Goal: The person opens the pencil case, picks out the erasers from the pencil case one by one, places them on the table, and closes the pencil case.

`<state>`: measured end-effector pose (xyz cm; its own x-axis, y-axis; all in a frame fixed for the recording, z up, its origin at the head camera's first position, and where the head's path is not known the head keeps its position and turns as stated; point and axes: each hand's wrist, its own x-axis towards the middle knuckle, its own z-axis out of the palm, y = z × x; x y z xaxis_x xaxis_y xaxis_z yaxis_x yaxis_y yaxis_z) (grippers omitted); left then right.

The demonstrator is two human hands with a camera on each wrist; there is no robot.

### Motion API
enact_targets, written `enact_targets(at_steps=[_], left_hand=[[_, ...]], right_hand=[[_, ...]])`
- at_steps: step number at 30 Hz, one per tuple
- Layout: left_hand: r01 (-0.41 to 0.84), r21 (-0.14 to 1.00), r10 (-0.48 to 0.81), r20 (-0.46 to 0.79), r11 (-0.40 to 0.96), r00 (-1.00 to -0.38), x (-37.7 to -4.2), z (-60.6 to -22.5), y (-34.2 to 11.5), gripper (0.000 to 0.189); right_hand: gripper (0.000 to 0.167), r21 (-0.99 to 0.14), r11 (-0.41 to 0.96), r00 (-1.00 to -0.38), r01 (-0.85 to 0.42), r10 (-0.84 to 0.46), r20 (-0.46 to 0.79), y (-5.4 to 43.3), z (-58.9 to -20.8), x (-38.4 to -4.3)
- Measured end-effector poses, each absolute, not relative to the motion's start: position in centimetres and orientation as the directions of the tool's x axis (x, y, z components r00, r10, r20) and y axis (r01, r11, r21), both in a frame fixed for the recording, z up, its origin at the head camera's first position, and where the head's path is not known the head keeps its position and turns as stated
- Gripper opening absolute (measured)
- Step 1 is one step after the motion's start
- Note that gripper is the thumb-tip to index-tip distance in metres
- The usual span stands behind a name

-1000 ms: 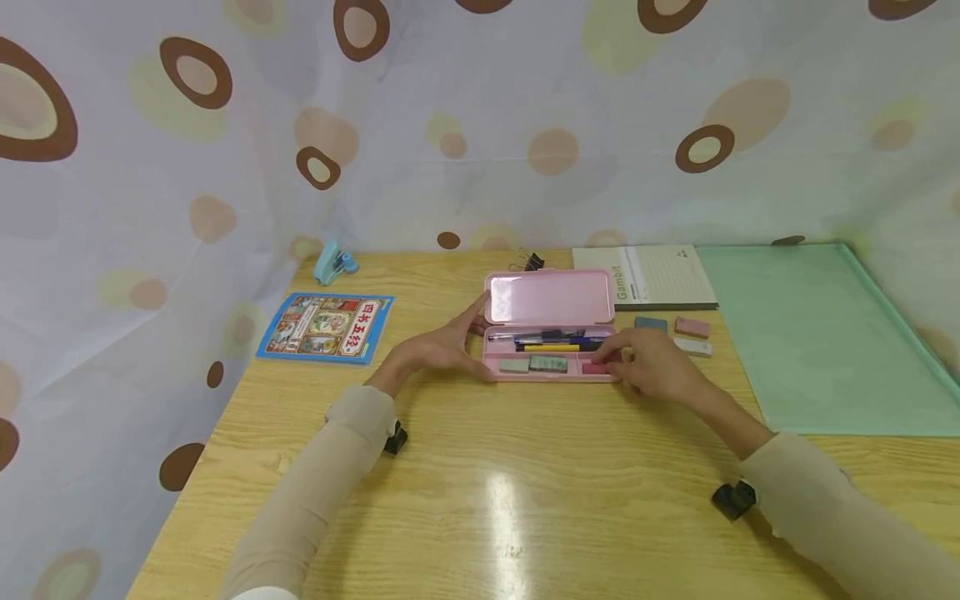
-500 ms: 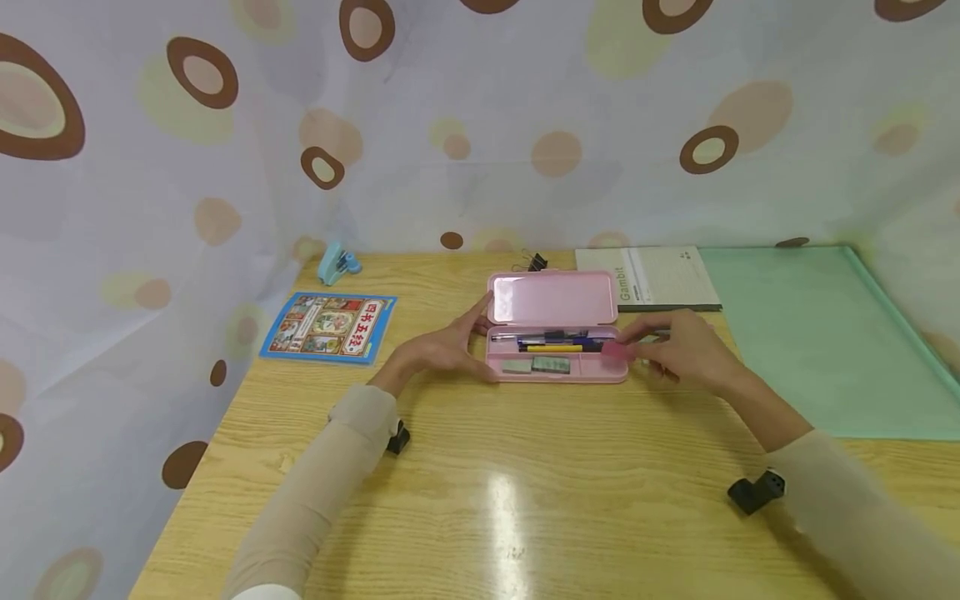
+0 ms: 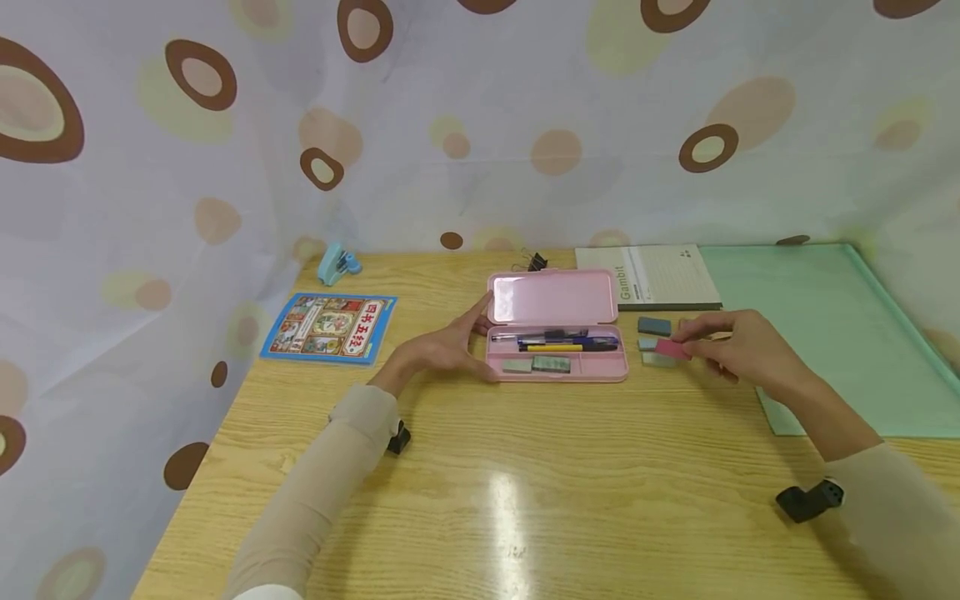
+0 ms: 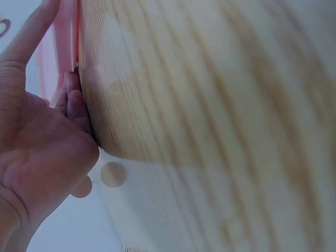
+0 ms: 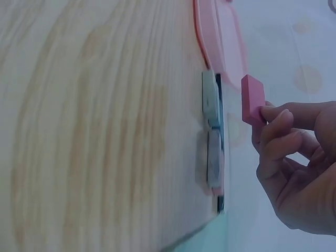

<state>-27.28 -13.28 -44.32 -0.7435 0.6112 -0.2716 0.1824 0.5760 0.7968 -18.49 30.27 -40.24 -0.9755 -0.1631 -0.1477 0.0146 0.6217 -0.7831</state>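
My right hand [image 3: 738,346] pinches a pink eraser [image 3: 671,349] between thumb and fingers, to the right of the pencil case. In the right wrist view the eraser [image 5: 253,100] is held up, apart from the erasers on the table. The pink pencil case [image 3: 602,367] lies with its lid [image 3: 555,298] raised. Its back compartment has several pens [image 3: 570,343]; two erasers [image 3: 551,364] lie in the front one, and the small right section is bare. My left hand [image 3: 446,348] rests against the case's left end, thumb and index spread, also in the left wrist view [image 4: 47,142].
Beside the case lie a blue eraser [image 3: 654,325] and a pale eraser [image 3: 658,359]. Behind are a notebook [image 3: 663,275] and a black binder clip [image 3: 537,262]. A green mat [image 3: 840,350] covers the right; a blue-edged booklet [image 3: 330,327] and light-blue hole punch [image 3: 336,264] lie left.
My right hand has lifted the pink eraser out of the case's front right section and carried it right, over the loose erasers. The left hand has stayed at the case.
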Motion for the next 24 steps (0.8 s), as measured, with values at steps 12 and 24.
enact_targets(at_steps=[12,24], left_hand=[[0.190,0.810,0.624,-0.253,0.554,-0.740,-27.2,-44.3,-13.4,0.136],[0.187,0.813,0.628,-0.258,0.552,-0.734,-27.1,-44.1,-13.4,0.137]], right_hand=[[0.026,-0.682,0.731,-0.970,0.022,-0.150,-0.192,33.4,-41.2,-17.3],[0.024,-0.690,0.723,-0.969,0.027,-0.150,-0.195,33.5,-42.0,-17.2]])
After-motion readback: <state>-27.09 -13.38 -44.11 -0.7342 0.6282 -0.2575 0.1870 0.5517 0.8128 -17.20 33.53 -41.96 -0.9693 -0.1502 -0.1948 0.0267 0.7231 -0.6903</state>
